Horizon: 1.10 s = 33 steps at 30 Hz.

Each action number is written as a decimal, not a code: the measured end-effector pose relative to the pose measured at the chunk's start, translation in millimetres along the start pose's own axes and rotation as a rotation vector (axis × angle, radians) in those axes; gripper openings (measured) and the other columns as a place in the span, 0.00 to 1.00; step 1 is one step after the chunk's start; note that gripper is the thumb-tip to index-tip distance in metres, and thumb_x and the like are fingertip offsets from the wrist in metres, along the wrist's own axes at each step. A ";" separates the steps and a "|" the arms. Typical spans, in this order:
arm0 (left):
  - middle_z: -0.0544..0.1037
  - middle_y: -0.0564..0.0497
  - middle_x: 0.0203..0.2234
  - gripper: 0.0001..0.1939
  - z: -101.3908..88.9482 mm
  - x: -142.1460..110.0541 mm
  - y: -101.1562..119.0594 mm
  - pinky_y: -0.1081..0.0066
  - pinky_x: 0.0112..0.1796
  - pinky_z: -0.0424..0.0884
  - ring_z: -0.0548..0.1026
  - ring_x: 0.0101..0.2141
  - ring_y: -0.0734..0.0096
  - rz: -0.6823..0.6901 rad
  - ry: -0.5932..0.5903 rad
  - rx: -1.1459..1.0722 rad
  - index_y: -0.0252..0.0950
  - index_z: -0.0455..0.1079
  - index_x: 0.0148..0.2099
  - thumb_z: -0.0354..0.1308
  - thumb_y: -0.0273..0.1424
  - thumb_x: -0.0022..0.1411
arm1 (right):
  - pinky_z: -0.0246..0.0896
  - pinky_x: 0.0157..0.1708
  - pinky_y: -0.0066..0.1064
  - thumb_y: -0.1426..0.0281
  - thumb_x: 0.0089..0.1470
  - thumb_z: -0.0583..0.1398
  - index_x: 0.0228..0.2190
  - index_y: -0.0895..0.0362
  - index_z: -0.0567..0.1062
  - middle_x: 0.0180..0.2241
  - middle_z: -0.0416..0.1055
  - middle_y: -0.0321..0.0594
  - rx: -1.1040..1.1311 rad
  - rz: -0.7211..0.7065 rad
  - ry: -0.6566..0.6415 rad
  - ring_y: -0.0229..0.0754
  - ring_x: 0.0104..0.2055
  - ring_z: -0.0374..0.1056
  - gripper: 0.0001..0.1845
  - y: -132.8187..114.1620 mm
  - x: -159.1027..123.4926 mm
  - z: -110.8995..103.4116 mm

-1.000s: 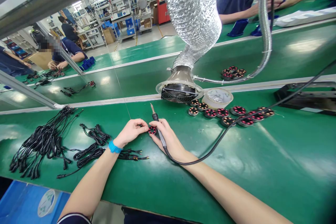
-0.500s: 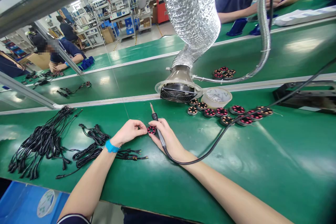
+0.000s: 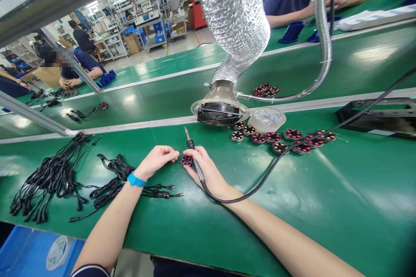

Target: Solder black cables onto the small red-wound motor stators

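Note:
My right hand (image 3: pixel 208 171) is closed around a soldering iron (image 3: pixel 197 166), its tip pointing up and away from me. The same hand's thumb and fingers also hold a small round motor stator (image 3: pixel 186 160) with red windings. Just left of the stator, my left hand (image 3: pixel 159 159) is pinched, its fingertips a little apart from the stator. A thin solder wire (image 3: pixel 152 131) comes down from above and ends at my left hand; its end is hidden by the fingers. Black cables (image 3: pixel 113 186) with bared ends lie beside my left wrist.
A fume duct with a fan (image 3: pixel 219 113) hangs ahead. Several stators (image 3: pixel 293 134) sit near a plastic tub (image 3: pixel 267 120) at the right. The iron's cord (image 3: pixel 269 177) crosses my right forearm. A cable pile (image 3: pixel 53 181) lies left; a blue bin (image 3: pixel 29 251) is below. Co-workers sit across.
My left hand has drawn back slightly to the left, away from the stator it was touching. My right hand keeps the iron and stator almost in place.

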State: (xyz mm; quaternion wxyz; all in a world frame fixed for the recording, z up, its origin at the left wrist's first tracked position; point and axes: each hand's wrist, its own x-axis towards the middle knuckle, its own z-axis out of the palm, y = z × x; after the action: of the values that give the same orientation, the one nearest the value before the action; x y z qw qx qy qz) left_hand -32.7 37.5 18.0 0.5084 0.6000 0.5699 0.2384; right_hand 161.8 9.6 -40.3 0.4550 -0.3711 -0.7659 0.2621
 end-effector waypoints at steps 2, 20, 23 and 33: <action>0.71 0.53 0.21 0.24 3.6 1.1 -1.1 0.74 0.26 0.56 0.61 0.23 0.77 0.020 0.016 0.030 0.32 0.70 0.26 0.61 0.51 0.54 | 0.69 0.45 0.35 0.78 0.56 0.57 0.51 0.52 0.65 0.44 0.63 0.42 0.003 0.007 -0.004 0.42 0.42 0.69 0.21 1.6 -0.6 1.1; 0.72 0.52 0.23 0.22 9.0 5.1 -8.3 0.72 0.32 0.61 0.66 0.26 0.73 0.025 -0.005 0.040 0.33 0.70 0.28 0.58 0.49 0.57 | 0.69 0.46 0.36 0.77 0.57 0.58 0.52 0.51 0.65 0.44 0.63 0.42 0.036 -0.009 0.008 0.42 0.44 0.70 0.22 7.1 -2.2 4.4; 0.72 0.52 0.23 0.23 10.6 5.3 -6.9 0.72 0.32 0.61 0.66 0.27 0.73 0.026 0.044 0.012 0.33 0.70 0.28 0.58 0.50 0.56 | 0.69 0.47 0.36 0.78 0.57 0.58 0.52 0.51 0.65 0.44 0.63 0.42 0.036 -0.003 -0.005 0.42 0.44 0.69 0.22 8.0 -2.6 4.7; 0.71 0.53 0.23 0.17 15.1 8.0 -11.6 0.72 0.32 0.60 0.65 0.26 0.75 0.052 0.079 -0.053 0.32 0.70 0.29 0.61 0.43 0.56 | 0.68 0.48 0.36 0.78 0.56 0.58 0.52 0.51 0.65 0.44 0.63 0.41 0.057 -0.008 -0.014 0.42 0.45 0.69 0.22 7.8 -1.6 5.9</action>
State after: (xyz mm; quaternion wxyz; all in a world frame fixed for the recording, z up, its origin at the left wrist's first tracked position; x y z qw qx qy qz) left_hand -22.9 37.9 -0.1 0.4949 0.5910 0.5672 0.2900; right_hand 159.6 12.5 -49.5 0.4611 -0.3529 -0.7629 0.2844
